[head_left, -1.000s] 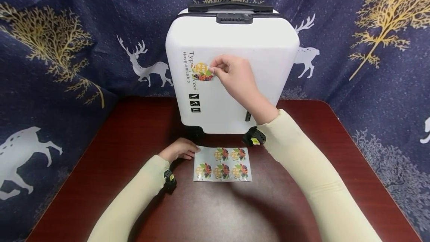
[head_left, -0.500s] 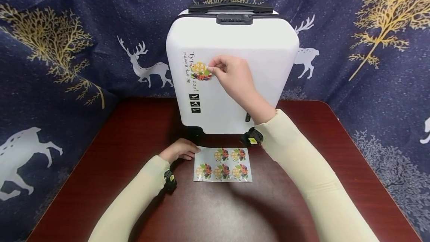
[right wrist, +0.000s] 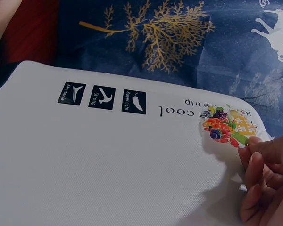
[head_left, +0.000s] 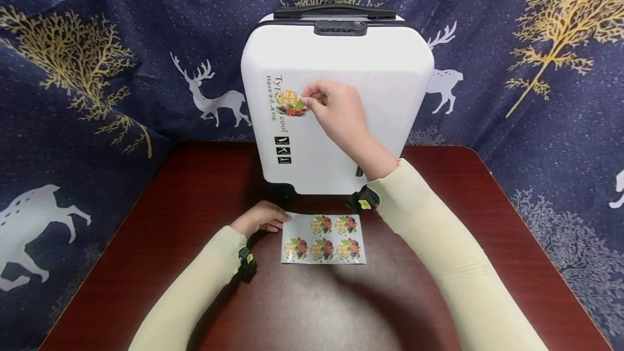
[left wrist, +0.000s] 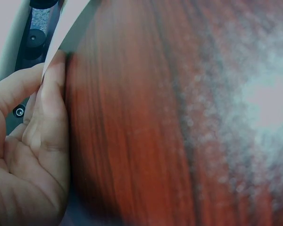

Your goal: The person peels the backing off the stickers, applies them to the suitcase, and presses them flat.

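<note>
The sticker (head_left: 290, 103) pinched by the right hand (head_left: 337, 108) has been edged leftward over the suitcase (head_left: 312, 148) behind, suggesting fine positioning, while the sheet (head_left: 298, 226) below is pinched by the left hand (head_left: 261, 216).

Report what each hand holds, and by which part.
Right hand: fruit sticker, pinched at its right edge, head view. Left hand: sticker sheet, pinched near its far left corner.

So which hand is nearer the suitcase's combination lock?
Right: the right hand is below the combination lock, pinching a sticker at the suitcase front. The left hand is farther down, pinching the sticker sheet.
</note>
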`<state>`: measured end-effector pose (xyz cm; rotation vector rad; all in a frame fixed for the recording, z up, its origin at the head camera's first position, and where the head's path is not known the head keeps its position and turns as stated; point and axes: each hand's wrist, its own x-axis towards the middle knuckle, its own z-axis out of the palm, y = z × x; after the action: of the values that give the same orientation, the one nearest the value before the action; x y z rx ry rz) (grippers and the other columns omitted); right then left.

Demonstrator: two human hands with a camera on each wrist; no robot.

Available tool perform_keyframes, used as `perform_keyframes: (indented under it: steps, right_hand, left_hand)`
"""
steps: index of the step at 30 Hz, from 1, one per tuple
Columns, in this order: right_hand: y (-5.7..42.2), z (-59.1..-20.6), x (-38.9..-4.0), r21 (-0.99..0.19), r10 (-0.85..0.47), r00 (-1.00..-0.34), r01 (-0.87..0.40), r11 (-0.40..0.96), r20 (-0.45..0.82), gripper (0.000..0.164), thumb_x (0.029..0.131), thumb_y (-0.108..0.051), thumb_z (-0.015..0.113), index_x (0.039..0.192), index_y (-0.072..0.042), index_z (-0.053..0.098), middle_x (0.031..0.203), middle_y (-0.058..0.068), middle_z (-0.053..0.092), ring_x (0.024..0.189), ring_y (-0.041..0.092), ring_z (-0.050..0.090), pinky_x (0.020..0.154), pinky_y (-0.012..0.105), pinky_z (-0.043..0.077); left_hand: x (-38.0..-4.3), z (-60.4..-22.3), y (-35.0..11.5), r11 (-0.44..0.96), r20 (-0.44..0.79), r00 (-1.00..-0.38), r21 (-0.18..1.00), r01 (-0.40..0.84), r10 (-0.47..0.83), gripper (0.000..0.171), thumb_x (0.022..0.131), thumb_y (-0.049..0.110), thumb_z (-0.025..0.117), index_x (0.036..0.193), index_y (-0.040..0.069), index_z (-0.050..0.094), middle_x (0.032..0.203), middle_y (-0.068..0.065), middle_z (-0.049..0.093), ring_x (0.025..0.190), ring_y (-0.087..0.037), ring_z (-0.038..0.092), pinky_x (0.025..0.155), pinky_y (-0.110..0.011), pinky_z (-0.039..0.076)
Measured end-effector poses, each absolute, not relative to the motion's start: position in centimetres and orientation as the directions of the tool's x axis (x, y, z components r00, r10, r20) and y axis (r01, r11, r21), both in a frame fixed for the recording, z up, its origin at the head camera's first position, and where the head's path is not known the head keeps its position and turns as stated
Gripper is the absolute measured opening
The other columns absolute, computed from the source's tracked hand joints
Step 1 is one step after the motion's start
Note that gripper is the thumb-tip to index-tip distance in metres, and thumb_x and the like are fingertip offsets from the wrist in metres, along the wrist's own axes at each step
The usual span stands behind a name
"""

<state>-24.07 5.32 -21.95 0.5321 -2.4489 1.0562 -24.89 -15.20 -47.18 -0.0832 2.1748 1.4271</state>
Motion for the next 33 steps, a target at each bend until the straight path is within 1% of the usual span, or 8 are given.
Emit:
perform_keyframes:
  steps: [3, 6, 13, 18, 23, 28, 30, 33]
  right_hand:
    - [5.3, -21.9, -24.0, -0.584, -0.175, -0.836, -0.497, 0.642, 0.52, 0.015, 0.099, -0.013, 0.067, 0.101, -0.002, 0.077, 0.096, 0.012, 0.079, 0.072, 0.017, 0.058, 0.063, 0.019, 0.036]
    - [5.2, -22.0, -24.0, -0.575, -0.17, -0.83, -0.5, 0.648, 0.531, 0.015, 0.099, -0.012, 0.067, 0.101, -0.002, 0.077, 0.095, 0.012, 0.08, 0.072, 0.017, 0.058, 0.063, 0.019, 0.035]
    - [5.1, -22.4, -24.0, -0.543, -0.154, -0.807, -0.511, 0.667, 0.57, 0.014, 0.098, -0.013, 0.068, 0.102, -0.003, 0.077, 0.095, 0.011, 0.08, 0.071, 0.019, 0.061, 0.063, 0.019, 0.036]
    - [5.0, -22.6, -24.0, -0.523, -0.137, -0.791, -0.513, 0.681, 0.597, 0.015, 0.098, -0.014, 0.069, 0.103, -0.003, 0.077, 0.095, 0.011, 0.08, 0.072, 0.021, 0.065, 0.062, 0.019, 0.036]
    - [4.9, -22.8, -24.0, -0.506, -0.113, -0.776, -0.507, 0.698, 0.621, 0.015, 0.098, -0.016, 0.069, 0.103, -0.004, 0.078, 0.096, 0.01, 0.081, 0.076, 0.022, 0.071, 0.064, 0.023, 0.042]
    - [4.7, -23.1, -24.1, -0.519, -0.076, -0.775, -0.489, 0.701, 0.627, 0.015, 0.097, -0.017, 0.071, 0.102, -0.006, 0.079, 0.096, 0.008, 0.081, 0.081, 0.021, 0.074, 0.068, 0.03, 0.05]
    - [4.6, -23.2, -24.1, -0.523, -0.063, -0.775, -0.482, 0.703, 0.629, 0.015, 0.096, -0.017, 0.071, 0.101, -0.006, 0.08, 0.096, 0.008, 0.081, 0.081, 0.02, 0.074, 0.069, 0.032, 0.052]
    - [4.4, -23.3, -24.0, -0.52, -0.052, -0.773, -0.472, 0.712, 0.632, 0.014, 0.096, -0.017, 0.071, 0.101, -0.007, 0.08, 0.095, 0.007, 0.081, 0.08, 0.019, 0.074, 0.068, 0.032, 0.052]
  left_hand:
    - [-24.9, -47.4, -15.0, 0.444, -0.466, -0.859, 0.829, -0.339, 0.213, 0.038, 0.089, 0.016, 0.075, 0.117, -0.009, 0.069, 0.108, -0.016, 0.074, 0.083, -0.014, 0.071, 0.069, -0.023, 0.061]
    - [-24.8, -47.4, -14.8, 0.444, -0.47, -0.86, 0.825, -0.349, 0.199, 0.039, 0.09, 0.015, 0.073, 0.119, -0.01, 0.068, 0.109, -0.015, 0.074, 0.081, -0.012, 0.07, 0.067, -0.021, 0.06]
    - [-24.7, -47.4, -14.8, 0.441, -0.471, -0.86, 0.826, -0.351, 0.198, 0.038, 0.091, 0.014, 0.072, 0.12, -0.01, 0.067, 0.107, -0.014, 0.074, 0.079, -0.011, 0.069, 0.065, -0.021, 0.059]
    - [-24.8, -47.5, -14.7, 0.437, -0.474, -0.86, 0.825, -0.359, 0.189, 0.036, 0.09, 0.014, 0.072, 0.118, -0.009, 0.069, 0.1, -0.009, 0.073, 0.077, -0.01, 0.067, 0.065, -0.021, 0.058]
    - [-24.8, -47.6, -14.7, 0.44, -0.472, -0.862, 0.824, -0.356, 0.186, 0.032, 0.09, 0.013, 0.072, 0.114, -0.008, 0.07, 0.095, -0.006, 0.072, 0.074, -0.009, 0.067, 0.064, -0.02, 0.058]
    - [-24.8, -47.7, -14.7, 0.437, -0.469, -0.862, 0.827, -0.353, 0.192, 0.032, 0.09, 0.012, 0.072, 0.114, -0.009, 0.069, 0.091, -0.003, 0.069, 0.072, -0.008, 0.065, 0.062, -0.02, 0.057]
    - [-24.8, -47.7, -14.6, 0.431, -0.468, -0.862, 0.83, -0.354, 0.194, 0.034, 0.09, 0.012, 0.071, 0.115, -0.01, 0.068, 0.089, -0.001, 0.067, 0.071, -0.007, 0.064, 0.061, -0.019, 0.056]
    - [-24.7, -47.7, -14.6, 0.422, -0.463, -0.864, 0.836, -0.352, 0.197, 0.035, 0.09, 0.012, 0.071, 0.117, -0.011, 0.068, 0.087, 0.0, 0.066, 0.07, -0.006, 0.063, 0.061, -0.018, 0.056]
